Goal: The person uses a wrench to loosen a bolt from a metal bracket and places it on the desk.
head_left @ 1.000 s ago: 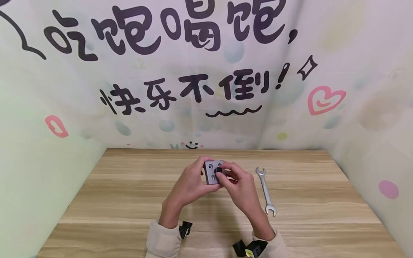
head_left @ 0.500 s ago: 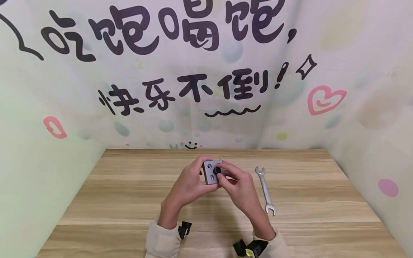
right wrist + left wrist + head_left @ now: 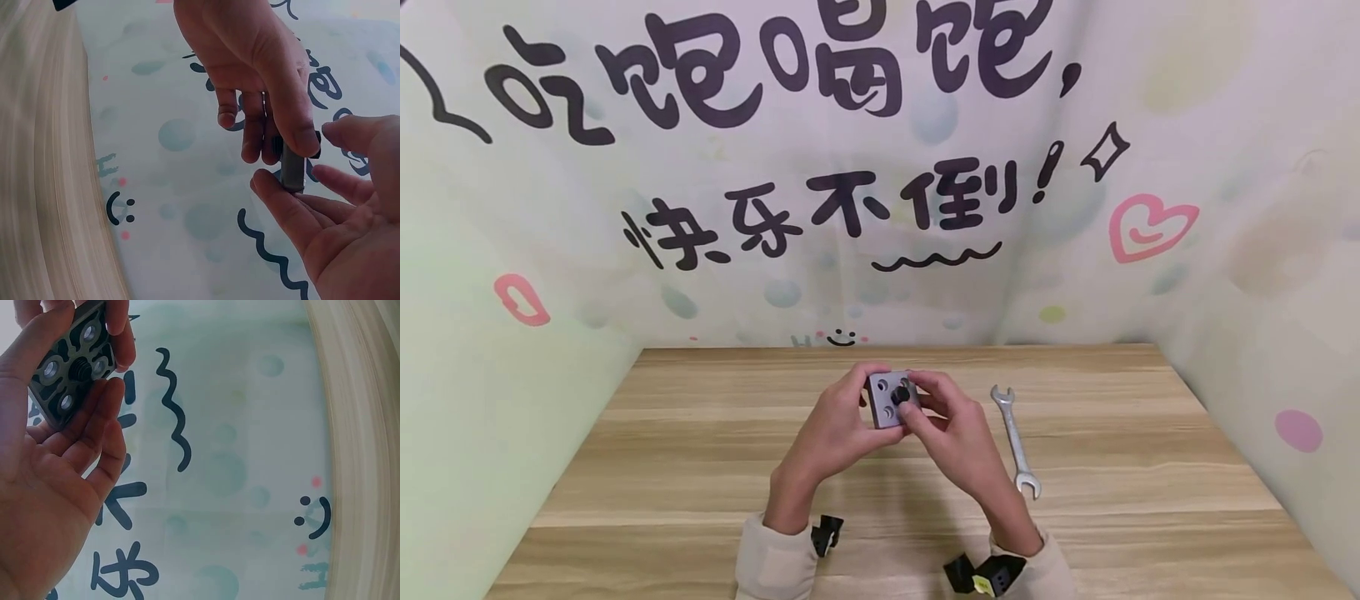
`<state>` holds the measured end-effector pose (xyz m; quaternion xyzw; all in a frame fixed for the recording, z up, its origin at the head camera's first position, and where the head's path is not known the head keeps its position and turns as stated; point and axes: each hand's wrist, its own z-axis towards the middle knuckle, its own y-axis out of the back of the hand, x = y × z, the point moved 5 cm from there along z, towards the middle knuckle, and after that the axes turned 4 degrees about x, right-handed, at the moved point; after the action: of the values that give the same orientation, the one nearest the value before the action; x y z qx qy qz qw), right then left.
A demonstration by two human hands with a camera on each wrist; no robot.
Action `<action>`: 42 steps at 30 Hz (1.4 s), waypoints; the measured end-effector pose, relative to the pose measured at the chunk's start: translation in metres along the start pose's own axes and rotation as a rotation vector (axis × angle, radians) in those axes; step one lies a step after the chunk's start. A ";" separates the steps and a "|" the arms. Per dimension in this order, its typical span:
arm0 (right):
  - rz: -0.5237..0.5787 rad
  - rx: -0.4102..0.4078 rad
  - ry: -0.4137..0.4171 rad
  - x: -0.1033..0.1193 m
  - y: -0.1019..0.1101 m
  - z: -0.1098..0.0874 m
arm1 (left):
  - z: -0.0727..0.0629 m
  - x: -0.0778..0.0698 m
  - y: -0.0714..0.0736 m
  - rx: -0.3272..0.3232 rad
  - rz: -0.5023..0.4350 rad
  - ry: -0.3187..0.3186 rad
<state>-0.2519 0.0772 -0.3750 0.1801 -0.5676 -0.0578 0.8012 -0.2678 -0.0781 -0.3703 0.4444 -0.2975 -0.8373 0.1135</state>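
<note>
A grey square metal plate (image 3: 877,406) with holes near its corners is held up above the table. My left hand (image 3: 835,425) grips it by its edges. A black bolt (image 3: 899,396) stands in the plate's middle, its head towards me. My right hand (image 3: 955,429) is curled about the bolt head, thumb at its lower side, forefinger by the plate's upper right edge. From the left wrist, the plate's ribbed underside (image 3: 62,387) shows the bolt's dark end. The right wrist view has the plate (image 3: 292,172) edge-on between the hands.
A silver double open-ended wrench (image 3: 1017,446) lies on the wooden table (image 3: 1135,483), right of my right hand. A printed cloth backdrop (image 3: 820,292) rises along the table's back edge.
My right forefinger has shifted off the bolt head towards the plate's upper right edge, so more of the bolt shows. The left hand keeps its grip, and the view has shifted slightly.
</note>
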 end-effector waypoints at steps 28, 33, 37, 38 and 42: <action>-0.044 -0.055 0.041 0.003 0.001 0.000 | 0.000 -0.002 -0.001 0.013 0.005 -0.010; -0.058 -0.038 0.041 0.002 0.002 0.001 | 0.000 -0.002 -0.001 0.003 0.024 -0.024; -0.065 -0.030 0.067 0.002 0.002 0.001 | 0.001 -0.002 -0.001 -0.007 0.040 -0.045; -0.067 -0.028 0.071 0.002 0.002 0.001 | 0.000 -0.002 -0.001 -0.009 0.045 -0.048; -0.068 -0.018 0.071 0.003 0.003 0.001 | 0.000 -0.002 -0.001 -0.003 0.047 -0.045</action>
<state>-0.2520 0.0791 -0.3716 0.1939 -0.5318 -0.0839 0.8201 -0.2670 -0.0767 -0.3693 0.4183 -0.3092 -0.8445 0.1273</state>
